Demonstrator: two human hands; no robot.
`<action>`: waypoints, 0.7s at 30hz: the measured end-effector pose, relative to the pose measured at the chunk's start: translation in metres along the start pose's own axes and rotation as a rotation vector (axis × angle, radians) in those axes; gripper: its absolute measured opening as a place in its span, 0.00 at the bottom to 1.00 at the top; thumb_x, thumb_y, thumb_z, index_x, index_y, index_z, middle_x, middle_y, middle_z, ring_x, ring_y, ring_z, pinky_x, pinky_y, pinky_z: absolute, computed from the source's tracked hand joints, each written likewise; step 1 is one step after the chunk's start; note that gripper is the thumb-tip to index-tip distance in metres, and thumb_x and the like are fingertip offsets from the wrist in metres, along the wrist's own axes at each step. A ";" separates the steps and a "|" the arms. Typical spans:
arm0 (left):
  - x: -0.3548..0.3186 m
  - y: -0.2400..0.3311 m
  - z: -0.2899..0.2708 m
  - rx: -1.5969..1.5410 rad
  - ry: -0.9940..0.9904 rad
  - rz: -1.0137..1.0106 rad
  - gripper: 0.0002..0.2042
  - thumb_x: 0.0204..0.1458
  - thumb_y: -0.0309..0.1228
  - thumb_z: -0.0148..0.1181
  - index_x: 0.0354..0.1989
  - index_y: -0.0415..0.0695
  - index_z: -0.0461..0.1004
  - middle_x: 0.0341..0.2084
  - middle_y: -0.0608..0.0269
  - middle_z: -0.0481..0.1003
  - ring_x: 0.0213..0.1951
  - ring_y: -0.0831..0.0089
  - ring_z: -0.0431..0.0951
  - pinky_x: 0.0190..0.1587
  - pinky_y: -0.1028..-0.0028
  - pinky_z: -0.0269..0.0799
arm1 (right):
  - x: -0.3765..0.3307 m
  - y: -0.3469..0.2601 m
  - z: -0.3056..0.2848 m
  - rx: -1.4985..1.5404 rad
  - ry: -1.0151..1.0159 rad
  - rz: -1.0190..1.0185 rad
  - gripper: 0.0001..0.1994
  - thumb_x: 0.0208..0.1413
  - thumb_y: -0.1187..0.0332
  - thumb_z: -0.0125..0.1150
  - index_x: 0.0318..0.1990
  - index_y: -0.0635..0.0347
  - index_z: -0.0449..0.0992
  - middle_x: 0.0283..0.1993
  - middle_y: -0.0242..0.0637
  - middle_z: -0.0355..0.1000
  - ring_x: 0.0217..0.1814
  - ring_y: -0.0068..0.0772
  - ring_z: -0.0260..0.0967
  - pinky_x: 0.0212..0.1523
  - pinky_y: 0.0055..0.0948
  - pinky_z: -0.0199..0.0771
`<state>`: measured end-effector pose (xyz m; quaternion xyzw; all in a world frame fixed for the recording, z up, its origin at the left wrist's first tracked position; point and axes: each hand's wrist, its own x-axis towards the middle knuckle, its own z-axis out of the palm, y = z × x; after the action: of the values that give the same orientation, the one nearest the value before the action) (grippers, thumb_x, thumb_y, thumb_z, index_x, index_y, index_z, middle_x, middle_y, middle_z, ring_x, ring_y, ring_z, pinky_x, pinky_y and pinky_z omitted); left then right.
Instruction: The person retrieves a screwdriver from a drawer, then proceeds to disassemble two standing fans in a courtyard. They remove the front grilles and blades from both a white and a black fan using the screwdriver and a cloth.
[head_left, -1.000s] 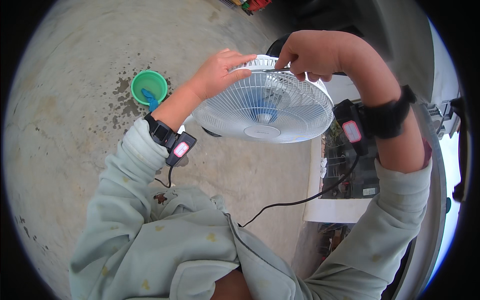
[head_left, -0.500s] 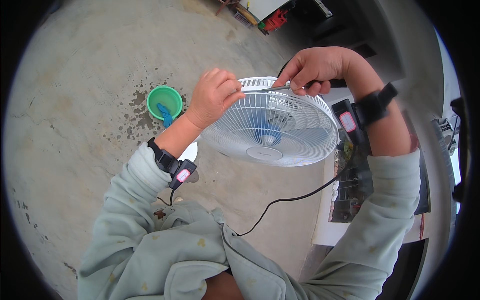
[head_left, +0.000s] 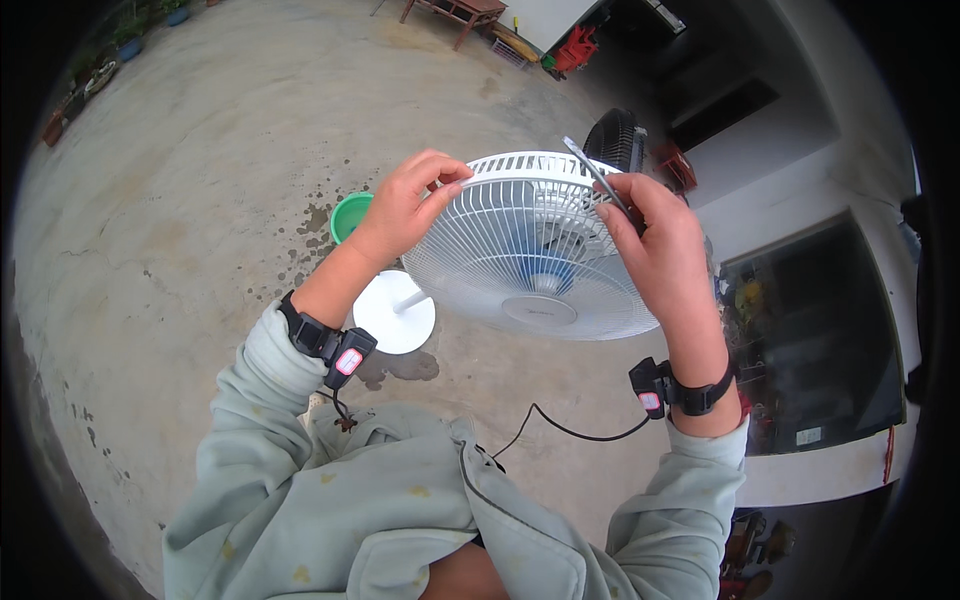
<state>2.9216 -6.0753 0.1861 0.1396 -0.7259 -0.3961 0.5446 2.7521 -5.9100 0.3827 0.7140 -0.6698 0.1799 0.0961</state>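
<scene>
A white pedestal fan (head_left: 538, 310) stands before me, its round wire guard tilted upward and blue-tinted blades showing through. Its round white base (head_left: 385, 325) rests on the floor. My left hand (head_left: 408, 205) pinches the guard's slotted white rim at the upper left. Above the rim's right side, my right hand (head_left: 662, 240) grips a thin metal screwdriver (head_left: 597, 175) with a flat tip, which points up and left, away from the rim. Most of its handle is hidden in my fingers.
A green basin (head_left: 345, 215) sits on the concrete floor beyond my left forearm. Behind the fan stands a dark fan (head_left: 612, 140), with a red crate (head_left: 680, 168) beside it. A black cable (head_left: 570, 430) hangs between my arms. A wooden table (head_left: 460, 12) is far back.
My right hand has drawn back toward me and turned the screwdriver from lying along the rim to pointing upward. My left hand stays on the rim. The view has shifted.
</scene>
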 end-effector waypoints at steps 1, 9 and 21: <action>0.001 0.000 0.000 -0.002 -0.032 0.000 0.08 0.58 0.23 0.59 0.44 0.38 0.77 0.41 0.61 0.77 0.40 0.72 0.77 0.44 0.73 0.73 | -0.017 0.005 0.010 -0.060 0.059 -0.042 0.09 0.54 0.72 0.67 0.41 0.64 0.77 0.33 0.42 0.75 0.31 0.42 0.75 0.31 0.33 0.74; 0.007 0.011 -0.002 -0.020 -0.189 -0.085 0.09 0.58 0.23 0.58 0.46 0.38 0.78 0.43 0.62 0.76 0.42 0.75 0.76 0.46 0.75 0.72 | -0.083 -0.008 0.106 0.056 0.329 -0.082 0.17 0.49 0.79 0.67 0.49 0.61 0.79 0.48 0.39 0.78 0.39 0.40 0.79 0.36 0.31 0.80; 0.010 0.011 -0.012 -0.062 -0.261 -0.169 0.09 0.58 0.23 0.59 0.46 0.38 0.79 0.42 0.65 0.76 0.40 0.78 0.75 0.44 0.76 0.72 | -0.096 -0.020 0.121 0.397 0.215 0.261 0.13 0.62 0.73 0.59 0.54 0.63 0.78 0.44 0.42 0.77 0.36 0.39 0.76 0.38 0.34 0.75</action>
<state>2.9315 -6.0794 0.2018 0.1306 -0.7635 -0.4776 0.4146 2.7837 -5.8655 0.2366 0.6031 -0.6938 0.3935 0.0008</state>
